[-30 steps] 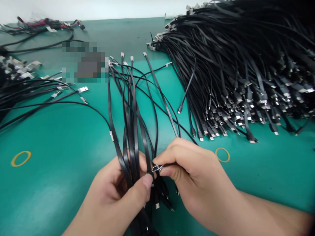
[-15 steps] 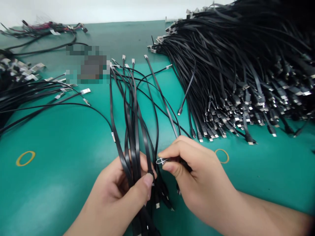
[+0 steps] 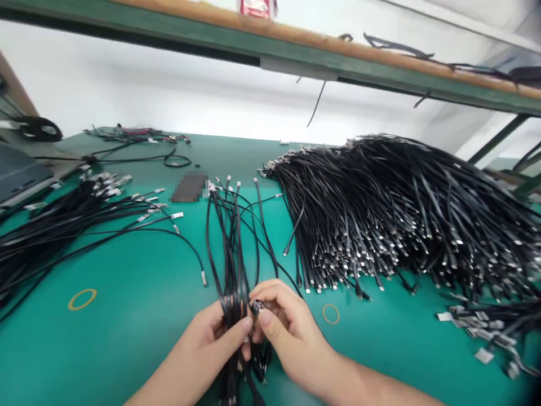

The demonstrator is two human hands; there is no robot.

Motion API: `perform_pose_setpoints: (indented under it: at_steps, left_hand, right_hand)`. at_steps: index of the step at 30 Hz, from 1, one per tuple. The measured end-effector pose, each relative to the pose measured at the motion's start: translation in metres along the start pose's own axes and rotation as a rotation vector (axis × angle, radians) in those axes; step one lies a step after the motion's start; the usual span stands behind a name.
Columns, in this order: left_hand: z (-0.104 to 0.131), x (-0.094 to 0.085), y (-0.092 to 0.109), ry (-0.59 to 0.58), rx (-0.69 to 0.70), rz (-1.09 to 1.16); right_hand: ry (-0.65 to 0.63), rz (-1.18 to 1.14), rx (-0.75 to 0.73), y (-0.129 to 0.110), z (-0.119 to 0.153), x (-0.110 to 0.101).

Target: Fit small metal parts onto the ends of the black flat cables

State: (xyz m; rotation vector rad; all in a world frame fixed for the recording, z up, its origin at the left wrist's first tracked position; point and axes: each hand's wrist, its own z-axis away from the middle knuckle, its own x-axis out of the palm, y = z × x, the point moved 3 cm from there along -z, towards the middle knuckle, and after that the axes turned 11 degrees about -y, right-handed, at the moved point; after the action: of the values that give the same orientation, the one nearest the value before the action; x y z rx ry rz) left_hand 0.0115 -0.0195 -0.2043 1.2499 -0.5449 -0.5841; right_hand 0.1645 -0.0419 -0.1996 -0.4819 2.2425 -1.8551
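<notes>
White wall [image 3: 169, 79] backs a green worktable [image 3: 139, 338] beneath a green shelf with an orange-brown edge [image 3: 203, 23], as the head view shows it. Near the front middle, the left hand [image 3: 213, 341] is clasped around a bundle of flat black USB cables [image 3: 240, 242], its thumb laid across them; their far ends fan out over the table, and their near ends hang below the fingers. Just beside it, the right hand [image 3: 291, 338] seems to pinch a small dark piece [image 3: 258, 305] with bright glints between thumb and fingertips, right against the bundle; what exactly it is stays too blurred to tell. A large heap of black cables [image 3: 359, 220] spreads at the right, its plugs facing the near side, while another cable pile [image 3: 54, 231] lies at the left. I judge the step in hand to be close fingertip work on the small dark piece at the bundle's right side, with the left hand serving as the clamp. From here, the next move calls for a steady left grasp, a precise right pinch, and care not to tug neighbouring cables loose.
</notes>
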Motion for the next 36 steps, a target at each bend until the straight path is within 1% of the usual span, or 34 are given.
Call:
perform_pose_setpoints:
  at_steps: [2, 4, 7, 9, 12, 16, 20, 25, 33, 36]
  left_hand:
    - [-0.0012, 0.0022, 0.0035, -0.066, 0.041, 0.023]
    - [-0.0013, 0.0035, 0.0074, -0.105, 0.076, 0.039]
    - [-0.0007, 0.0046, 0.0102, -0.126, 0.1, 0.036]
    - [-0.0002, 0.0051, 0.0093, -0.128, 0.113, 0.042]
    - [0.0002, 0.0055, 0.0052, -0.136, 0.125, 0.072]
    - [0.0008, 0.0041, 0.0016, -0.132, 0.106, 0.123]
    - [0.0035, 0.003, 0.0054, -0.151, 0.107, 0.139]
    - [0.006, 0.0022, 0.0095, -0.139, 0.055, 0.113]
    - [0.0039, 0.0026, 0.01, -0.143, 0.038, 0.09]
    - [0.0044, 0.0024, 0.0097, -0.109, 0.019, 0.093]
  right_hand:
    - [-0.044, -0.164, 0.04, 0.0037, -0.0022, 0.0008]
    - [-0.07, -0.266, 0.08, 0.0059, -0.0042, 0.0]
    - [-0.084, -0.399, 0.126, 0.0061, -0.0055, -0.0017]
    - [-0.103, -0.445, 0.145, 0.0044, -0.0052, -0.001]
    - [-0.12, -0.456, 0.141, 0.0013, -0.005, 0.0006]
    - [-0.113, -0.508, 0.152, 0.0015, -0.0057, 0.0008]
    - [-0.079, -0.545, 0.139, 0.0012, -0.0058, -0.0013]
    - [-0.041, -0.543, 0.16, -0.0004, -0.0052, -0.0051]
    - [-0.047, -0.553, 0.16, -0.0005, -0.0063, -0.0058]
    - [-0.035, -0.535, 0.143, 0.0, -0.0052, -0.0067]
